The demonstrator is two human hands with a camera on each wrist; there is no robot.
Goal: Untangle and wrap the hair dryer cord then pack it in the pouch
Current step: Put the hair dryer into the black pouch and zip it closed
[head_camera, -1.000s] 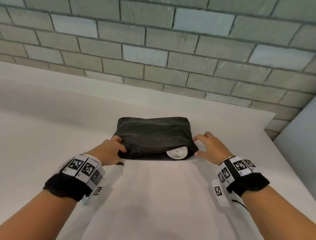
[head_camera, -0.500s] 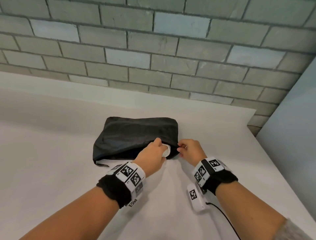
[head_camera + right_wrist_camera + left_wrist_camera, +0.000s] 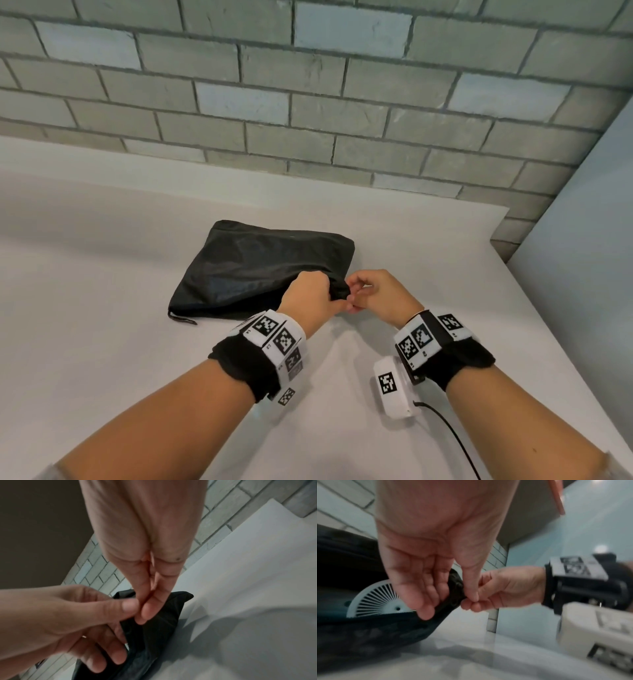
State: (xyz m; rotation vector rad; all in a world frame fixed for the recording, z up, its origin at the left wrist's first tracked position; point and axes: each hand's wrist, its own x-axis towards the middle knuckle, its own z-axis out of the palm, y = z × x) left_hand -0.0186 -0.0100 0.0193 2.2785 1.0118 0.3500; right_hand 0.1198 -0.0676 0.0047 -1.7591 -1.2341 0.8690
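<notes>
- A black pouch (image 3: 260,270) is laid flat on the white bench (image 3: 102,342), with its open edge turned toward the person and its far edge toward the grey brick wall (image 3: 308,102)
- The near right corner of the pouch is gripped by the left hand (image 3: 310,298); in the left wrist view the bunched black fabric is seen clamped between the thumb and the curled fingers (image 3: 426,599)
- The right hand (image 3: 380,296) is held just beside the left, touching it; its fingertips are pinched together at the same corner of the pouch, as seen in the right wrist view (image 3: 150,609)
- What exactly is pinched by the right hand, fabric or a zip pull, cannot be told, since the spot is covered by the fingers
- The hair dryer (image 3: 375,600) is seen only in the left wrist view: its white round grille with radial slots is shown inside the pouch mouth, just behind the zip edge
- The cord is not visible in any view
- A short black tab (image 3: 181,318) is seen lying on the bench at the pouch's near left corner
- Marker-printed bands are worn on both wrists
</notes>
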